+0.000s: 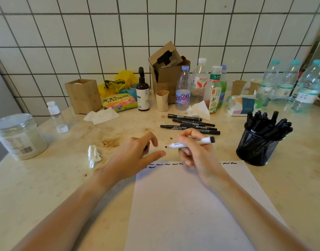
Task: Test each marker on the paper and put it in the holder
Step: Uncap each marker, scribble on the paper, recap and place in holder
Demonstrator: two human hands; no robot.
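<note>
My right hand (196, 154) grips a white marker (181, 145) with a black end, its bare tip pointing left just above the top edge of the white paper (191, 205). My left hand (134, 153) hovers left of the tip with its fingers curled; a small dark piece, apparently the cap, shows under them. A row of short black squiggles runs along the paper's top edge. Several black markers (190, 124) lie on the table behind my hands. The black mesh holder (257, 151) at the right is full of black markers.
A crumpled tissue (94, 155) and crumbs lie left of my hands. A plastic jar (19, 136) stands at far left. Bottles, paper cups, a cardboard box (166, 73), a wooden box (84, 95) and a tissue pack (244, 105) line the tiled wall.
</note>
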